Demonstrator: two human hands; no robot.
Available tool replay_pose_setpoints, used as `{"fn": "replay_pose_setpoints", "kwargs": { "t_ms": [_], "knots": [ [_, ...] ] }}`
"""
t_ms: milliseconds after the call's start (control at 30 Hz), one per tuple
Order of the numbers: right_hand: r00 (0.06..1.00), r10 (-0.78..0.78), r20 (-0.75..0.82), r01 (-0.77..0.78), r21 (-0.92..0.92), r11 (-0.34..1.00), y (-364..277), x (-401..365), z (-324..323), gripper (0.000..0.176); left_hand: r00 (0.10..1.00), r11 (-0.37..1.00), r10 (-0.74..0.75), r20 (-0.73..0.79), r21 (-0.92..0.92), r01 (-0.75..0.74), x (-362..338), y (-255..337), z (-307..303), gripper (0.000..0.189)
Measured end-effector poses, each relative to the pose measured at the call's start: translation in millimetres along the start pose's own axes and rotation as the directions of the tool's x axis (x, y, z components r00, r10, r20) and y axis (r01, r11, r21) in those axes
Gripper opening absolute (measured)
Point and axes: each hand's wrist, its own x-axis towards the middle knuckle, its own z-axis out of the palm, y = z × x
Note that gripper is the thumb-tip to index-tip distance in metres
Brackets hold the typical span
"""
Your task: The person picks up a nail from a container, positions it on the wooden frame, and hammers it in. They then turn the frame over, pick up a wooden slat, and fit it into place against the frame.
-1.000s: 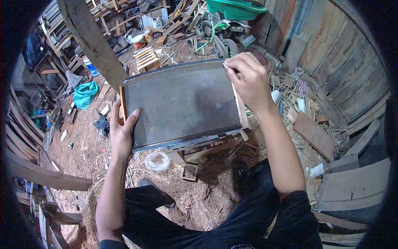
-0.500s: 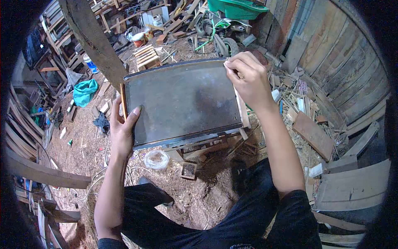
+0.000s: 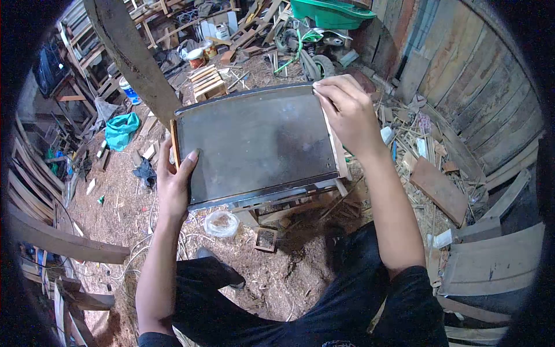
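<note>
Centrally, held panel (image 3: 254, 144) hiding some floor (image 3: 118, 202), slatted crate (image 3: 208, 82) beyond, clear plastic (image 3: 221, 224) nearer

The left hand (image 3: 172, 188) is closed in a clamping grip: thumb (image 3: 188, 163) extended upward across the front, fingers (image 3: 165, 155) behind and partly hidden. The left wrist (image 3: 171, 217) is nearly straight, and the left forearm (image 3: 155, 272) rises steeply. The right hand (image 3: 347, 113) is set higher than the left, back of the hand outward, thumb and forefinger closed in a pinch, other fingers bent alongside. The right forearm (image 3: 393, 202) slants up and inward from a bent right elbow (image 3: 407, 257).
</note>
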Motion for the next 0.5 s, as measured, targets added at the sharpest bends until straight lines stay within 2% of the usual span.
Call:
{"fn": "replay_pose_setpoints", "kwargs": {
  "t_ms": [100, 367, 500],
  "knots": [
    [0.999, 0.035, 0.021, -0.035, -0.004, 0.999, -5.3, 0.5, -1.2, 0.015, 1.000, 1.000, 0.003, -0.003, -0.025, -0.003, 2.2, -0.8, -0.5, 0.048],
    [1.000, -0.001, 0.011, 0.001, -0.019, 1.000, -2.6, 0.1, -0.5, 0.019, 1.000, 1.000, 0.019, -0.011, -0.015, -0.019, 3.7, -1.2, -0.2, 0.048],
    [1.000, 0.001, 0.000, -0.001, -0.009, 1.000, -2.8, -0.7, 0.0, 0.019, 0.999, 0.999, -0.028, -0.017, -0.022, 0.028, 3.5, 0.4, 0.4, 0.048]
  ]
}}
